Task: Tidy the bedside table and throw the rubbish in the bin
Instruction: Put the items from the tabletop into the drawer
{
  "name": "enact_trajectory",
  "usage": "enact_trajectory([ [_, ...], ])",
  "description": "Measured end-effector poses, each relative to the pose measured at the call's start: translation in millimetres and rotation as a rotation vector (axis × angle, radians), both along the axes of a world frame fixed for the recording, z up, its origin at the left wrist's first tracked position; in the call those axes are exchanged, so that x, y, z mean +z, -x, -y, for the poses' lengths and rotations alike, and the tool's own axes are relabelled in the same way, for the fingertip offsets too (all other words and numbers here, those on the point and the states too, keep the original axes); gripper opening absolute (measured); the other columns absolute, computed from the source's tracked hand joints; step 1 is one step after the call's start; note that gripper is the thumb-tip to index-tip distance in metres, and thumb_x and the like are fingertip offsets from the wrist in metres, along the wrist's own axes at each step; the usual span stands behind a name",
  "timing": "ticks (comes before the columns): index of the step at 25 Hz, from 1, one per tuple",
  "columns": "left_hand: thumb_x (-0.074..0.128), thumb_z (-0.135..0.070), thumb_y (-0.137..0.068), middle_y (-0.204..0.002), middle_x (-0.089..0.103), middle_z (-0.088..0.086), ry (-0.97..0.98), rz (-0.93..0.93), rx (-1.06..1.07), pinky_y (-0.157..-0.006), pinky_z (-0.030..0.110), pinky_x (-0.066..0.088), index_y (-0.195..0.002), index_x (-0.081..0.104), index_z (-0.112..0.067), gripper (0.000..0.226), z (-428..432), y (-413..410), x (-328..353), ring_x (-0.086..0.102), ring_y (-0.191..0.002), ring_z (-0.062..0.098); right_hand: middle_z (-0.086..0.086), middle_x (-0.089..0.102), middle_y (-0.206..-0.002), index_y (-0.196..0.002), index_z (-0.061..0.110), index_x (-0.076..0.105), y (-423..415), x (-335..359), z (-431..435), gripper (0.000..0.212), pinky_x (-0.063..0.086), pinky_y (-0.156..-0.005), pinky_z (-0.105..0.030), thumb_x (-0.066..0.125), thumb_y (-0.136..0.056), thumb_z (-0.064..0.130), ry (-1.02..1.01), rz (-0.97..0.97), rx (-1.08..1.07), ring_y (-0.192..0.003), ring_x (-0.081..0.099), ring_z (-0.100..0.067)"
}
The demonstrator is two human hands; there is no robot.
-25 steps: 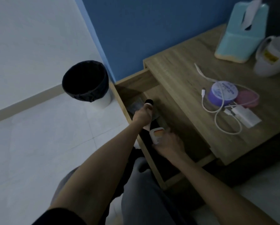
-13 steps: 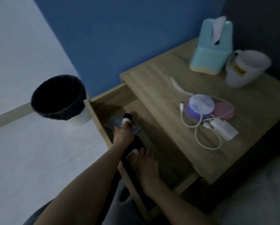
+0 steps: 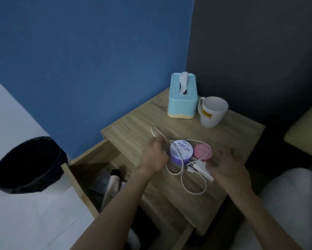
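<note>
On the wooden bedside table (image 3: pixel 238 139) lie a purple jar (image 3: pixel 181 154), a pink jar (image 3: pixel 203 152) and a white charging cable (image 3: pixel 193 191) with its plug (image 3: pixel 202 168), tangled over both jars. My left hand (image 3: pixel 153 156) is at the purple jar's left side, fingers curled by the cable; blur hides whether it grips. My right hand (image 3: pixel 227 165) hovers with fingers spread just right of the pink jar and the plug. The black bin (image 3: pixel 28 165) stands on the floor to the left.
The drawer (image 3: pixel 90 159) under the table top is pulled out, with a white tube (image 3: pixel 112 184) and dark items inside. A teal tissue box (image 3: pixel 182 98) and a white mug (image 3: pixel 212 111) stand at the back. Bedding (image 3: pixel 287 204) lies at right.
Both hands have left the drawer and risen onto the table top beside the jars and cable. The tube and small box stay behind in the drawer. My view has swung right.
</note>
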State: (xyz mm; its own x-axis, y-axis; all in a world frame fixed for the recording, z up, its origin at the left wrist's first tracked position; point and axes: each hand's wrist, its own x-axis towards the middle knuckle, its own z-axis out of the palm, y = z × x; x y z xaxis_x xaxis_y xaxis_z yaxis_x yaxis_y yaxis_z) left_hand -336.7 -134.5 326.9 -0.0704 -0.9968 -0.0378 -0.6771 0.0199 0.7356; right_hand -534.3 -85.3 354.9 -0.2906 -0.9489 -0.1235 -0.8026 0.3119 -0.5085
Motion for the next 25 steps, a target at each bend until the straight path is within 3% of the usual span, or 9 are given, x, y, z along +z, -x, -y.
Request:
enact_trajectory([
  [2, 0.058, -0.015, -0.073, -0.122, 0.055, 0.015, -0.133, 0.165, -0.045, -0.099, 0.039, 0.042, -0.116, 0.054, -0.009, 0.043, 7, 15, -6, 0.05, -0.118, 0.033, -0.016, 0.048, -0.127, -0.126, 0.009, 0.049, 17, -8, 1, 0.055, 0.043, -0.09, -0.033, 0.065, -0.08, 0.035, -0.193, -0.008, 0.06, -0.116, 0.046, -0.031],
  [5, 0.059, -0.039, -0.065, -0.138, 0.043, 0.004, -0.118, 0.388, -0.091, -0.106, 0.044, 0.027, -0.13, 0.042, -0.017, 0.07, 8, 28, -8, 0.033, -0.132, 0.027, -0.011, 0.046, -0.127, -0.126, 0.017, 0.05, 22, -16, -3, 0.058, 0.044, -0.093, -0.034, 0.068, -0.076, 0.04, -0.224, 0.019, 0.147, -0.118, 0.046, -0.027],
  [8, 0.071, -0.041, -0.069, -0.145, 0.038, 0.001, -0.07, 0.378, -0.192, -0.109, 0.045, 0.022, -0.138, 0.035, -0.018, 0.081, 11, 35, -9, 0.026, -0.137, 0.025, -0.003, 0.053, -0.116, -0.119, 0.025, 0.058, 18, -20, -1, 0.05, 0.047, -0.093, -0.033, 0.07, -0.073, 0.039, -0.167, -0.038, 0.262, -0.111, 0.052, -0.022],
  [11, 0.081, -0.037, -0.062, -0.13, 0.053, 0.005, 0.032, 0.319, -0.172, -0.099, 0.035, 0.036, -0.127, 0.047, -0.015, 0.076, 12, 32, -6, 0.045, -0.122, 0.027, 0.001, 0.052, -0.1, -0.113, 0.021, 0.062, 21, -25, -1, 0.041, 0.047, -0.086, -0.028, 0.072, -0.074, 0.026, -0.087, 0.022, 0.235, -0.099, 0.055, -0.018],
  [15, 0.083, -0.036, -0.059, -0.122, 0.047, 0.007, -0.01, 0.145, -0.11, -0.095, 0.036, 0.047, -0.13, 0.043, -0.017, 0.083, 3, 17, 8, 0.053, -0.112, 0.026, -0.007, 0.061, -0.095, -0.11, 0.012, 0.065, 29, -18, -4, 0.036, 0.044, -0.068, -0.025, 0.072, -0.075, 0.021, -0.022, 0.063, 0.141, -0.085, 0.057, -0.02],
  [19, 0.076, -0.046, -0.066, -0.117, 0.047, 0.006, 0.024, 0.314, -0.039, -0.095, 0.038, 0.044, -0.13, 0.046, -0.02, 0.075, 2, -7, 26, 0.05, -0.111, 0.026, -0.009, 0.054, -0.083, -0.103, 0.005, 0.067, 34, 6, -11, 0.035, 0.03, -0.049, -0.02, 0.074, -0.074, 0.023, 0.04, -0.006, 0.082, -0.073, 0.05, -0.022],
  [21, 0.073, -0.048, -0.067, -0.119, 0.048, 0.004, 0.092, 0.408, 0.034, -0.096, 0.039, 0.041, -0.129, 0.046, -0.02, 0.073, 1, -24, 31, 0.046, -0.114, 0.025, -0.011, 0.054, -0.087, -0.105, 0.002, 0.066, 26, 19, -18, 0.037, 0.03, -0.053, -0.02, 0.074, -0.073, 0.02, 0.091, -0.025, 0.074, -0.076, 0.048, -0.022],
  [25, 0.077, -0.037, -0.067, -0.123, 0.048, 0.005, 0.016, 0.232, 0.281, -0.092, 0.036, 0.041, -0.124, 0.041, -0.015, 0.071, -18, -64, 26, 0.047, -0.117, 0.025, -0.01, 0.066, -0.091, -0.097, 0.016, 0.064, -41, 24, -43, 0.03, 0.044, -0.069, -0.029, 0.074, -0.068, 0.018, 0.117, 0.115, 0.267, -0.081, 0.062, -0.029],
])
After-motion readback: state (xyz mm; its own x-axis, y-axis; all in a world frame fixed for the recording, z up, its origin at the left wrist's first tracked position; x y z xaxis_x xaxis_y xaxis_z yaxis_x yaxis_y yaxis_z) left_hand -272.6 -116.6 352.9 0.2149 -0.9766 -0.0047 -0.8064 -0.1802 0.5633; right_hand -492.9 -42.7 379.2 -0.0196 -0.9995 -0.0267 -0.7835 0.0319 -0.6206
